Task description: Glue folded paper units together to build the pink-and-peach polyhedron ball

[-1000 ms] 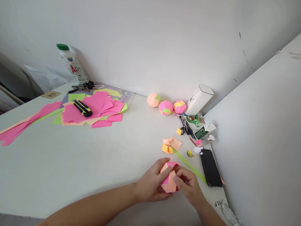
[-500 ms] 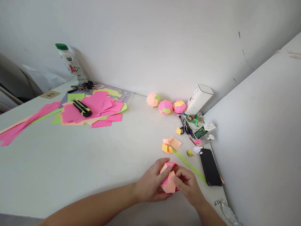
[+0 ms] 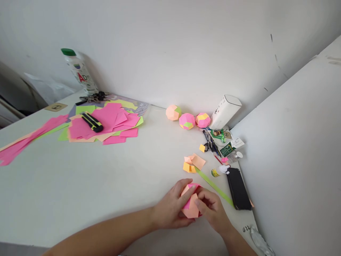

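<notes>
Between my two hands, near the table's front edge, is a folded paper ball (image 3: 191,210) with peach and pink faces. My left hand (image 3: 170,206) wraps round its left side, the thumb lying across the top. At its right side my right hand (image 3: 211,209) pinches the paper with thumb and curled fingers; the fingertips are partly hidden. Just beyond the hands lie small folded orange paper pieces (image 3: 189,168) and a peach paper piece (image 3: 199,161). A green paper strip (image 3: 214,186) runs from them toward a black phone (image 3: 239,189).
Three finished-looking paper balls (image 3: 187,121) sit by the wall beside a white box (image 3: 225,112). Scissors (image 3: 207,145), pens and a small jar (image 3: 236,156) crowd the right side. At left are a paper pile (image 3: 106,121), a utility knife (image 3: 92,122), keys (image 3: 93,97) and a bottle (image 3: 81,73).
Both hands keep their hold on the paper ball with barely any movement. The view has shifted very slightly.
</notes>
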Tool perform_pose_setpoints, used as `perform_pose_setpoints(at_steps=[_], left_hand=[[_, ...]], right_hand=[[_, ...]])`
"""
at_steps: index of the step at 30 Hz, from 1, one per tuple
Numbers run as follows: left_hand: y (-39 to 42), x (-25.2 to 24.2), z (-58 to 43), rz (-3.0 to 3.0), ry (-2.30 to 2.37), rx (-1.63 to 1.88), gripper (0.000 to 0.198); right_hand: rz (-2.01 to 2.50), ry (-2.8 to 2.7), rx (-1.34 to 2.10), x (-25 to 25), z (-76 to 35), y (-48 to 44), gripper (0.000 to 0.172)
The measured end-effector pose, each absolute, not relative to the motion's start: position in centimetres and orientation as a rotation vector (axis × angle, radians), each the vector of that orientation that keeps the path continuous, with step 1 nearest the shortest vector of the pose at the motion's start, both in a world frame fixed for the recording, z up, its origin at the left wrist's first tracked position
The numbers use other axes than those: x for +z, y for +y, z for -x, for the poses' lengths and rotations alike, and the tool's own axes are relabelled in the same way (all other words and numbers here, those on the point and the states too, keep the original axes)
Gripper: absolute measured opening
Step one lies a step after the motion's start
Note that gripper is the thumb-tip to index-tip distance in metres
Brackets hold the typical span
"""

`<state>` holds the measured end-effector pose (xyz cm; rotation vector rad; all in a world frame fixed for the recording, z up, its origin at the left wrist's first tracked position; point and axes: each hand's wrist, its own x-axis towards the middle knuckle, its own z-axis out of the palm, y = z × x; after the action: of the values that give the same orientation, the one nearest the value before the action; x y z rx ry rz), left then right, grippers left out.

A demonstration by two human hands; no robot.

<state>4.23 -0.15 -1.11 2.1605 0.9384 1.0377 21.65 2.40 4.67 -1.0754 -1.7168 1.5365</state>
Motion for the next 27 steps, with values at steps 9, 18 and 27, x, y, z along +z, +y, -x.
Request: perform_pose_setpoints(at_steps=[9,18,27], left_hand=[[-0.1,-1.4,-4.4,-2.211,0.9,1.116,0.101],[-0.1,-2.2,-4.4,-2.148,0.894,1.147,0.107],[0.0,-2.1,-4.3,-2.086,0.886,1.135,0.107]], right_hand=[[1.122,-1.635,1.628,4.5,-21.5,2.3,0.027],[1.112,-1.432,1.827,3.9,-21.6,2.4,0.03],[1.108,-1.356,1.839,3.5,-21.8,2.5,0.03]])
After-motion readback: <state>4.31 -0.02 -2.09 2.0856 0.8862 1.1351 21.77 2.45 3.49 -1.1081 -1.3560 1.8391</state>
